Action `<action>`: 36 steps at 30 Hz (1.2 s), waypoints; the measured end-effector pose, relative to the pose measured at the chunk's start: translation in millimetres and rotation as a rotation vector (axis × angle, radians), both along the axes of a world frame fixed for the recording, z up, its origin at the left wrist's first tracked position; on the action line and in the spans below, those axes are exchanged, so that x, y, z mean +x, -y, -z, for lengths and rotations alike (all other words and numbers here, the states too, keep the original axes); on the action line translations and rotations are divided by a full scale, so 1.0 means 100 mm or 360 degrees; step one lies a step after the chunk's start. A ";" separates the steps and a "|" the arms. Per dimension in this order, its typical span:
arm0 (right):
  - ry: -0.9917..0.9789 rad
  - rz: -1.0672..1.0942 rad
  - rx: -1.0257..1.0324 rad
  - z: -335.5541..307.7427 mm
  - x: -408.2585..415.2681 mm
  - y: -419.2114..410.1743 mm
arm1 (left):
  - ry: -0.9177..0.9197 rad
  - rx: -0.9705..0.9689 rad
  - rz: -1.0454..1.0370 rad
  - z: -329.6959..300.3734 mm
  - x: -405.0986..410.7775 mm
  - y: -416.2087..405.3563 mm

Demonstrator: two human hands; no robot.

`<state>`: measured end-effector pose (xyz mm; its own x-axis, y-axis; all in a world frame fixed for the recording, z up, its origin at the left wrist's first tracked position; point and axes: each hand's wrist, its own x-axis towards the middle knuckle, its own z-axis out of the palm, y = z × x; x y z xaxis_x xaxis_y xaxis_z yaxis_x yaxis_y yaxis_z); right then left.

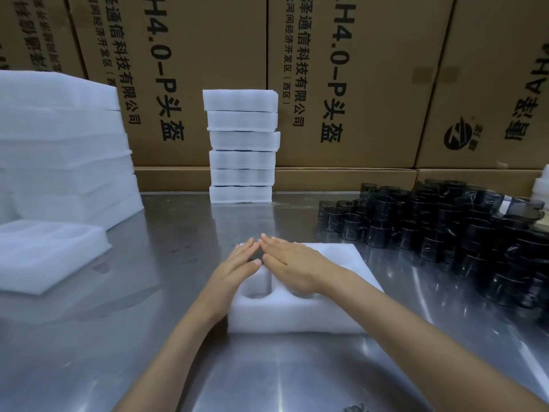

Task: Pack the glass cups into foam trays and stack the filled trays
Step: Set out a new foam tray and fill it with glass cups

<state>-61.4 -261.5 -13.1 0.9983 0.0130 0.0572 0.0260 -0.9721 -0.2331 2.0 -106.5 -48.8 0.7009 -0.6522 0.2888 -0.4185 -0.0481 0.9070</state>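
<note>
Two bare hands lie flat, palms down, on top of a white foam tray (300, 310) at the centre of a shiny metal table (148, 337). The left hand (237, 266) has its fingers straight and close together, pointing away and to the right. The right hand (292, 263) is also flat with straight fingers, pointing away and to the left, so the fingertips of both hands meet at the far middle of the tray. Neither hand grips anything. Beneath and between the hands, a small dark patch shows in the tray; what it is cannot be told. Near the wrists, two round pockets of the tray lie open and bare.

To the right of the tray, near it but apart, a large heap of dark glass cups (445, 224) covers the table and reaches the right edge. Far behind the hands, a stack of six foam trays (242, 147) stands upright against brown cardboard boxes (356, 84) printed with black lettering. At the left, a single foam tray (50, 257) with bare pockets lies flat, and behind it rises a tall, wide pile of foam sheets (59, 144).
</note>
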 end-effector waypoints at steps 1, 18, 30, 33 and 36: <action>0.0018 0.0009 0.0082 0.00 0.00 0.00 | -0.0098 -0.0104 -0.0015 0.00 -0.02 0.00; 0.0719 0.0859 0.0377 0.24 -0.11 1.52 | -0.0231 -0.0167 -0.0059 0.01 0.04 0.02; 0.0335 0.1133 -0.0008 0.12 0.16 1.54 | -0.0214 -0.0179 -0.0079 0.00 0.04 0.04; 0.0552 0.1230 0.0016 0.15 0.11 1.52 | -0.0227 -0.0177 -0.0091 0.00 0.03 0.04; 0.0790 0.1264 0.0118 0.18 0.02 1.49 | -0.0223 -0.0184 -0.0091 -0.01 0.03 0.04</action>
<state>-59.6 -410.8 -30.6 0.5744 -0.6822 0.4524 -0.5254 -0.7310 -0.4354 4.6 -110.1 -47.9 0.7745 -0.5784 0.2563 -0.2871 0.0396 0.9571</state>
